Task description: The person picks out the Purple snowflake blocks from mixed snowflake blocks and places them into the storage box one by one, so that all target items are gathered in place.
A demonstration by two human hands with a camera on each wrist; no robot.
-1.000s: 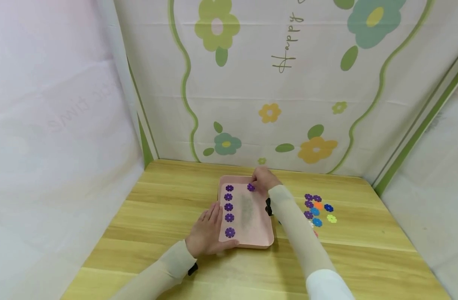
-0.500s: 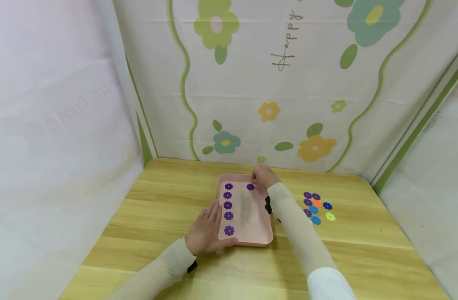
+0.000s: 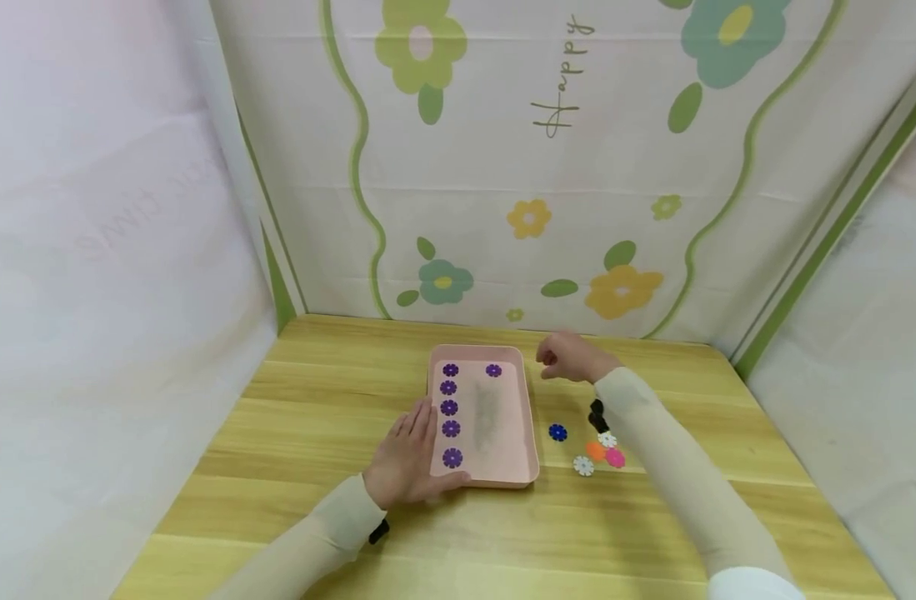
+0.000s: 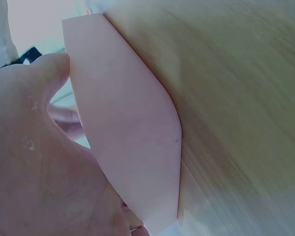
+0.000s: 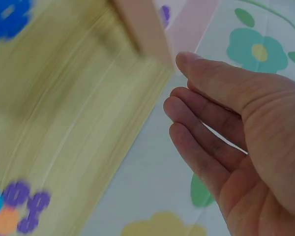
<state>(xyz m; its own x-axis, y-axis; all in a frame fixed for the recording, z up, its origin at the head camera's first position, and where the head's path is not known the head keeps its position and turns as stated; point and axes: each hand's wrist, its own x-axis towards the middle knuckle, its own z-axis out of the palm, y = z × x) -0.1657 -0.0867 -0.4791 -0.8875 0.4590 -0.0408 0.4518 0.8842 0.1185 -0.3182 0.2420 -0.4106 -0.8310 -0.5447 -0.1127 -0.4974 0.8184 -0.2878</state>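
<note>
A pink tray (image 3: 512, 425) lies on the table, with a column of purple flower-shaped discs (image 3: 449, 407) along its left side. One more purple disc (image 3: 493, 370) sits at its far right. My left hand (image 3: 401, 462) rests against the tray's near left corner, fingers along the left side and thumb along the near edge; the left wrist view shows the tray's outer wall (image 4: 128, 108) beside the palm. Just right of the tray's far right corner, my right hand (image 3: 578, 357) is raised, fingers loosely bent and holding nothing in the right wrist view.
Right of the tray lie loose discs: dark blue (image 3: 558, 432), orange (image 3: 596, 451), pink (image 3: 614, 457) and white (image 3: 583, 466). Several purple discs (image 5: 15, 193) show in the right wrist view; the right forearm hides them from the head camera. A flower-printed curtain (image 3: 495, 167) stands behind the table.
My right hand has left the far right purple disc, which stays in the tray, and moved right past the tray's wall. The left hand has kept its place.
</note>
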